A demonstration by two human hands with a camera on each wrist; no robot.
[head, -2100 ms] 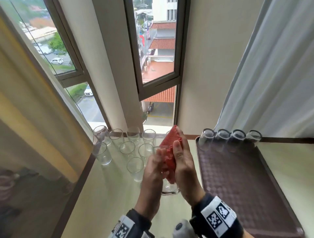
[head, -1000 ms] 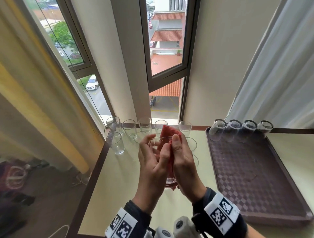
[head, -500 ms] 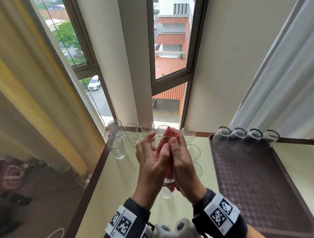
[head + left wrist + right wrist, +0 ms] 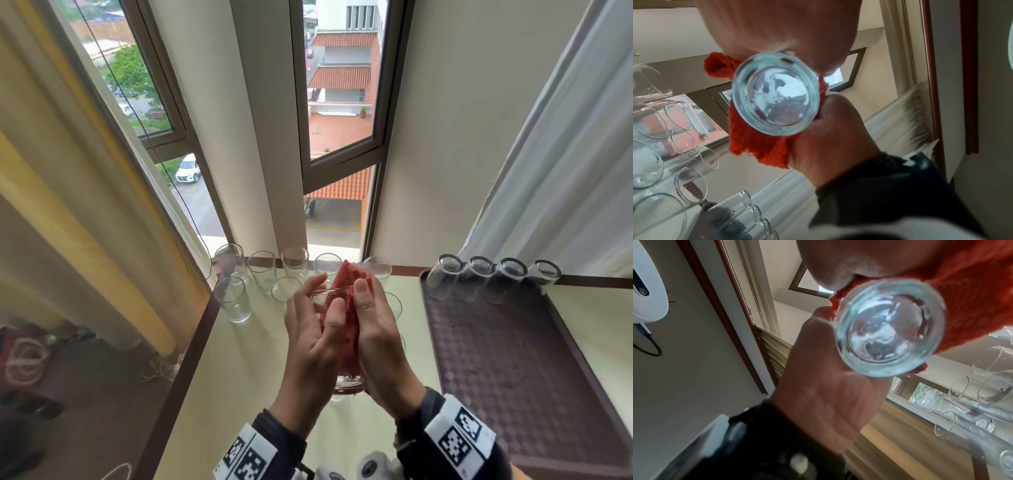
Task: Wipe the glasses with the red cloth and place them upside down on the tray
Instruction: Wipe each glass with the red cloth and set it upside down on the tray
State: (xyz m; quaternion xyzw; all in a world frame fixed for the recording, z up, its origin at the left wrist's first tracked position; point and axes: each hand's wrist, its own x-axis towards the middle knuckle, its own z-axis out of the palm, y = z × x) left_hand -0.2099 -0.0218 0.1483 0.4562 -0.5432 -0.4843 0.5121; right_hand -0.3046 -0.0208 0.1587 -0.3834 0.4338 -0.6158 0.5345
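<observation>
Currently: glass (image 4: pixel 346 380) upright, mouth up, cupped in left hand (image 4: pixel 313 346); right hand (image 4: pixel 376 337), nearer tray (image 4: pixel 507 359), pinching red cloth (image 4: pixel 347 329) over wall.

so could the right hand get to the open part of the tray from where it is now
Probably yes. The tray lies just to the right of the right hand, with nothing between, and only four upturned glasses stand along its far edge. But the hand now presses the red cloth on a glass.
</observation>
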